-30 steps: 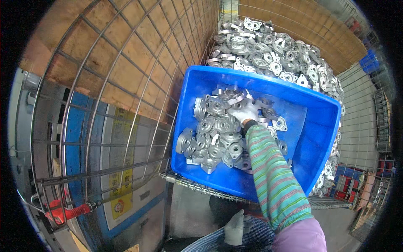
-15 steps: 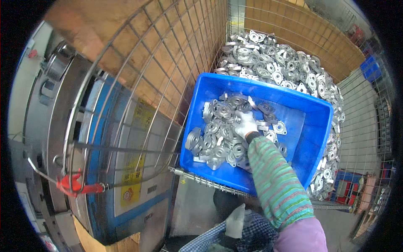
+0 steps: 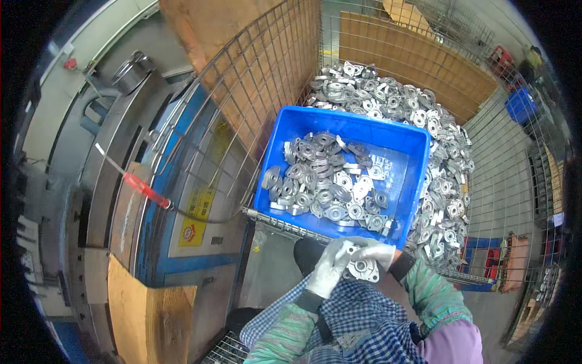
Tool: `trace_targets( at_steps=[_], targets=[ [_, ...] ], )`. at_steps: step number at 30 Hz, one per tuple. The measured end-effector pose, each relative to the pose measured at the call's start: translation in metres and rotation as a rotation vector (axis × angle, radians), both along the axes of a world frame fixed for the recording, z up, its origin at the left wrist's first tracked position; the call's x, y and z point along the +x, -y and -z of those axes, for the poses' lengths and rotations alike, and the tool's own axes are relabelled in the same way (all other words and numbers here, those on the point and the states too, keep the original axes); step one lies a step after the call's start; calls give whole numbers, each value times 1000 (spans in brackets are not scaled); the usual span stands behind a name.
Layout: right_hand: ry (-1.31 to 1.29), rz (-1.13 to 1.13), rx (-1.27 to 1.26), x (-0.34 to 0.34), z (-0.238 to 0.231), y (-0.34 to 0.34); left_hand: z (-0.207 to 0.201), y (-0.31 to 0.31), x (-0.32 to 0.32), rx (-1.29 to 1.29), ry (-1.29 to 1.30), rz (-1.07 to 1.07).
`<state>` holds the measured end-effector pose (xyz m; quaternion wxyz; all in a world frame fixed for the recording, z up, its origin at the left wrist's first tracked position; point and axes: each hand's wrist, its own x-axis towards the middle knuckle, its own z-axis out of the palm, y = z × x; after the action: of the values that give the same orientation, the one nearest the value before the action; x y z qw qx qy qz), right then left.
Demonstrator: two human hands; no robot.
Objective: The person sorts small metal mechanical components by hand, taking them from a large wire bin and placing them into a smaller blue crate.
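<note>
In front of my apron, just off the near edge of the blue plastic bin [image 3: 396, 182], I have a silver metal flange casting [image 3: 362, 269] with a round center and bolt holes. My left hand [image 3: 328, 270], in a white glove, has its fingers closed on the casting's left side. From above and the right, my right hand [image 3: 377, 252], also gloved, grips the same part, its fingers bent over it. Inside the bin, similar castings [image 3: 324, 193] lie heaped toward the left and middle.
Behind and right of the bin, a large pile of castings [image 3: 388, 97] fills the wire cage [image 3: 257, 48]. Cardboard [image 3: 406, 60] lines the cage's back. At left, a red-handled air gun [image 3: 145, 189] hangs beside a blue-and-grey machine cabinet [image 3: 203, 200].
My right hand has come out of the bin toward my body with a casting. My left hand has risen to meet it, and both now hold the part.
</note>
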<state>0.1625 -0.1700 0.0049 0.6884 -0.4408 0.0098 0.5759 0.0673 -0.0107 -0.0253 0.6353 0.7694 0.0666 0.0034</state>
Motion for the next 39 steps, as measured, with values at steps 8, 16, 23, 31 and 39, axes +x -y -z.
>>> trace_targets(
  at_steps=[8, 16, 23, 31, 39],
  targets=[
    [-253, 288, 233, -67, -5, 17, -24, 2, -42, -1167, -340, -424],
    [-189, 287, 211, -76, -33, 16, -44, -11, -72, -1292, -423, -448],
    [-239, 256, 177, -84, -26, 26, -68, -7, -76, -1415, -314, -403],
    [18, 191, 85, -91, -46, -9, -49, 6, -83, -1431, -293, -383],
    [-45, 298, -26, -93, -14, -9, -44, -1, -89, -1515, -361, -385]
  ],
)
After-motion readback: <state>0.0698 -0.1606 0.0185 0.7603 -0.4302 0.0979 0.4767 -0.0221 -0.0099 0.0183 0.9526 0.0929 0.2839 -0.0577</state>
